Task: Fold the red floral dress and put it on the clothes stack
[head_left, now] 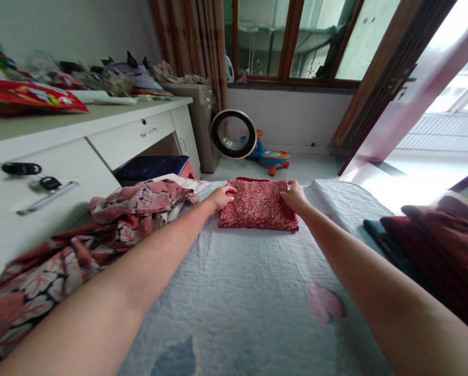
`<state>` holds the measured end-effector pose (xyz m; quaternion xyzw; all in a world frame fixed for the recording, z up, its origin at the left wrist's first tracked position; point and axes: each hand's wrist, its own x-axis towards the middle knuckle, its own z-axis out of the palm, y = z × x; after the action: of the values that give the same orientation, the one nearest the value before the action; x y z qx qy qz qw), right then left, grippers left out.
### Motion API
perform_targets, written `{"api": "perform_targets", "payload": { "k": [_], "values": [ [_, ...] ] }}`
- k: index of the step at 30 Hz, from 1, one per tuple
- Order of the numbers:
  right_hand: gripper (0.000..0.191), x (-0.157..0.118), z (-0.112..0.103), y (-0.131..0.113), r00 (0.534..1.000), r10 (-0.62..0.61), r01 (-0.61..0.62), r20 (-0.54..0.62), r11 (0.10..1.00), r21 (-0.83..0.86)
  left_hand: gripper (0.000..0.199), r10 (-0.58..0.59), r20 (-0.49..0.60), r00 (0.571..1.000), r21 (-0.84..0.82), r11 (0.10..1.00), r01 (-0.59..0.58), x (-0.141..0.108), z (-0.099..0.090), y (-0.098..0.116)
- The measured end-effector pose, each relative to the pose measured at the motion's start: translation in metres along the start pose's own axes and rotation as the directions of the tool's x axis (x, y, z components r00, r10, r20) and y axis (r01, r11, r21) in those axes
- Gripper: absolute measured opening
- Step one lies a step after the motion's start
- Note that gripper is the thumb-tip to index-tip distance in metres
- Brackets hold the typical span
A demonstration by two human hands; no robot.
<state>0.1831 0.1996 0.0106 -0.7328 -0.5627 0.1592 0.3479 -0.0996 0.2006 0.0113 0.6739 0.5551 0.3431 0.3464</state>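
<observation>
A red cloth with a small pale floral print [259,209] lies folded into a rough rectangle near the far edge of the bed, on a light blue-grey bedspread [241,292]. My left hand [222,198] grips its left side, with the thumb on top. On the opposite side, my right hand [294,196] pinches the cloth near its upper right corner. The fingers beneath the cloth are partly hidden. A strip of red fabric shows along its far edge.
Crumpled floral fabric [140,209] lies along the left side, beside a white cabinet [135,128]. Folded dark red clothes [425,235] are stacked at the right. Beyond the bed are an open washing machine door [234,134] and a blue ride-on toy [271,155].
</observation>
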Motion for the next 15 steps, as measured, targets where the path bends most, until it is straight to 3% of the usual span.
{"api": "perform_targets", "payload": {
  "k": [6,10,12,15],
  "values": [
    [0.044,-0.005,0.004,-0.001,0.985,-0.159,0.167,-0.062,0.976,0.143,0.046,0.172,-0.058,0.983,0.109,0.980,-0.165,0.001,0.002,0.012],
    [0.042,0.000,0.002,-0.005,0.964,-0.224,0.248,-0.146,0.953,0.172,0.051,0.383,-0.120,0.916,0.346,0.881,-0.323,0.002,0.004,0.019],
    [0.042,0.003,0.003,-0.008,0.964,-0.209,0.234,-0.164,0.960,0.157,0.052,0.390,-0.142,0.910,0.427,0.854,-0.299,0.005,0.006,0.019],
    [0.046,0.005,0.008,-0.011,0.984,-0.145,0.151,-0.105,0.987,0.048,0.052,0.207,-0.160,0.965,0.496,0.862,-0.103,0.009,0.012,0.015]
  ]
}}
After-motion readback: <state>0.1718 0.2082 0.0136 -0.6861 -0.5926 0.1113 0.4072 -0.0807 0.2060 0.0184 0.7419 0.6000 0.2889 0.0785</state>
